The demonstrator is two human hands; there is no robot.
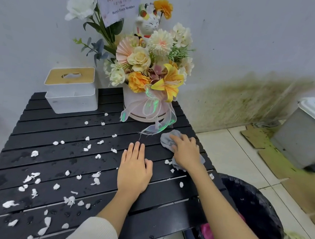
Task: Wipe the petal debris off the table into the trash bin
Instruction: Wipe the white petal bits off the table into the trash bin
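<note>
In the head view, a black slatted table [53, 168] fills the near and left part of the scene, and its surface looks wet in places. Many small white petal pieces [32, 178] lie scattered on the slats, most of them on the near left side and in the middle; a few more lie near the right edge, close to the hands. The right hand [185, 152] presses down on a crumpled grey cloth [167, 139] near the right edge of the table, with the fingers spread over the cloth and bent around it, so the hand holds the cloth against the slats. The left hand [134, 167] lies flat on the table just to the left of the right hand, palm down, fingers straight and together, and it holds nothing. A round trash bin with a black plastic liner [250, 212] stands on the floor at the near right, just beside the table edge and under the right forearm; something pink shows inside it. At the far side of the table stand a white tissue box with a wooden lid [71, 90] on the left and a pale round box full of cream, orange and yellow flowers [150, 69] on the right, with a shiny ribbon whose ends reach down close to the cloth. A grey pedal bin with a white lid [308, 134] stands on the tiled floor far right, by the stained wall.
</note>
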